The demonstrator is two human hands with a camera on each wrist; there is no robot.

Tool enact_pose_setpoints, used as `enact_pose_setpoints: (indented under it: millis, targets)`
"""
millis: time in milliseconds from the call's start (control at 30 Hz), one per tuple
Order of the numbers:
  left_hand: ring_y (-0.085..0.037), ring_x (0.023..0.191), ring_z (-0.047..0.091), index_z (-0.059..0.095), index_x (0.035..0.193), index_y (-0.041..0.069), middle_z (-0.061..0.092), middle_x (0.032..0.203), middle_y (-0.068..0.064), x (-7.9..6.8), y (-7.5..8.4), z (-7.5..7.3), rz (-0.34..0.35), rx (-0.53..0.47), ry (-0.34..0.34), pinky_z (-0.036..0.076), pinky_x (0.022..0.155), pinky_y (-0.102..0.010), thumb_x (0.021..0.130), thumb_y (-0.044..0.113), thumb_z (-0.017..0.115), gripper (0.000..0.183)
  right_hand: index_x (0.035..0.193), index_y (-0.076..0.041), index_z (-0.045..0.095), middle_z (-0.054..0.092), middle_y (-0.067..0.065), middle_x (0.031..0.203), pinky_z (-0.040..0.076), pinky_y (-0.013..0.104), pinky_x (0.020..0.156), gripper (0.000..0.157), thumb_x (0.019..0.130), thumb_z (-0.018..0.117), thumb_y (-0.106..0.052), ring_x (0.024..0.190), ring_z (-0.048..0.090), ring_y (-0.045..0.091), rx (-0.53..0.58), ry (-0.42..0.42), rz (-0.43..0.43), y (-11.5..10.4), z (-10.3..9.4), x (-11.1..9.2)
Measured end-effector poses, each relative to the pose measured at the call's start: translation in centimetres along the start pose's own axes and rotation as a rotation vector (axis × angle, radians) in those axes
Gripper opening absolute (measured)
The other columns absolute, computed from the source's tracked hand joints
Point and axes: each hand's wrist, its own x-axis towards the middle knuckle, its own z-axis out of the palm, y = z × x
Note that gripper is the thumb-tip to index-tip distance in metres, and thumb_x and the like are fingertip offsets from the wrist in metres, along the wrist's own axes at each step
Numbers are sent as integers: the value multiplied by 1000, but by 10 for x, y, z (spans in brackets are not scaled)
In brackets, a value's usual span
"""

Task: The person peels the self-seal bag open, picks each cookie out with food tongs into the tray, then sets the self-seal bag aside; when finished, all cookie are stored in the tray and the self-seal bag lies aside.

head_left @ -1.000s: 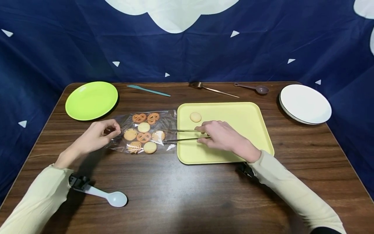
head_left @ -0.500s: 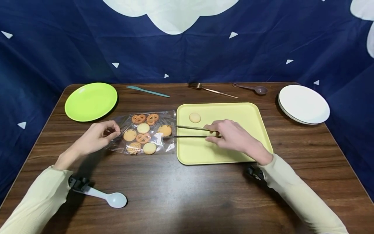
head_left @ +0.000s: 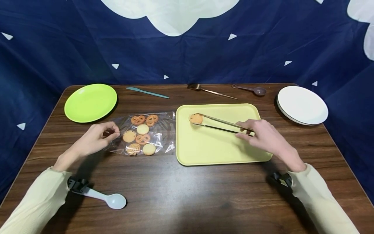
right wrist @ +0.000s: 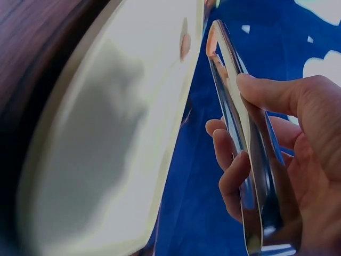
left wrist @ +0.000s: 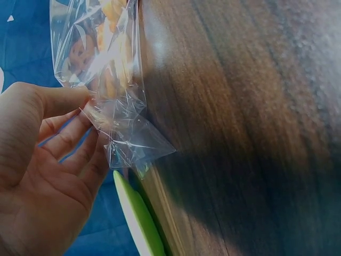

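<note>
My right hand holds metal tongs, thumb on one arm and fingers on the other in the right wrist view. Between the tong tips is a round speckled cookie, above the upper left of the yellow tray. A pale cookie on the tray shows in the right wrist view; from the head it is hidden behind the held one. With thumb and fingers my left hand pinches the end of a clear plastic bag. Pretzel-shaped cookies and several round ones lie in the bag.
A green plate stands back left, white plates back right. Along the back edge lie a teal knife, a copper-coloured fork and a brown spoon. A white spoon lies by my left wrist.
My right hand has moved right, drawing the tongs out of the bag with a speckled cookie and bringing it over the tray. The left hand has stayed at the bag's end.
</note>
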Motion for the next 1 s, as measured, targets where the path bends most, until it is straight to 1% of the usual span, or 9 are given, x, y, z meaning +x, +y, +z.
enact_pose_setpoints:
  millis: [200,333,433,500,567,633,700,833,1000]
  targets:
    - [-14,72,52,60,87,9,61,80,-2,-1,1,0,-3,-3,-2,40,56,-25,89,2,62,7,114,0,66,68,17,99,41,36,55,41,86,69,-30,58,46,13,-22,-1,123,20,-7,-21]
    - [-15,73,53,61,87,8,62,81,-2,-2,1,0,-17,4,-6,40,57,-25,89,3,62,6,115,1,65,63,10,78,35,33,48,42,86,69,-29,52,39,11,-25,-6,168,26,-6,-28]
    - [-16,74,54,61,87,8,62,81,-2,-3,0,0,-24,6,-6,41,58,-25,89,2,62,7,115,1,65,62,8,76,38,36,50,42,86,69,-29,55,44,14,-30,-9,171,28,-5,-29]
    - [-15,74,54,61,86,9,62,81,-2,-3,0,0,-28,2,-3,41,58,-25,88,1,62,9,116,1,64,66,14,87,43,41,56,43,86,70,-29,63,51,17,-28,-18,176,28,-4,-29]
    - [-15,74,53,61,86,9,62,81,-2,-3,0,0,-27,4,-2,41,58,-25,88,1,62,9,117,0,64,67,16,95,45,44,61,44,86,69,-30,69,53,20,-23,-33,188,28,-4,-28]
    - [-14,74,53,61,86,9,62,81,-2,-2,0,0,-25,5,-1,40,58,-25,88,1,62,9,118,-1,63,66,14,93,44,42,60,45,86,69,-32,69,53,20,-14,-51,207,28,-4,-29]
    - [-14,73,53,61,86,9,62,81,-1,-2,0,0,-24,6,-1,40,58,-25,88,1,63,8,118,-2,63,64,8,84,42,38,55,45,86,68,-34,64,50,18,-10,-61,222,28,-5,-29]
    - [-15,73,53,61,87,9,62,80,-2,-1,0,-1,-12,0,0,41,57,-25,88,1,63,8,116,-3,64,59,1,77,38,31,52,44,86,69,-34,58,47,13,6,-31,210,26,-7,-31]
    - [-14,73,54,61,87,9,62,81,-2,0,-1,-1,-5,-5,4,41,58,-25,89,2,63,7,114,-5,65,63,0,79,39,29,52,37,85,71,-28,58,47,10,45,24,117,15,-5,-24]
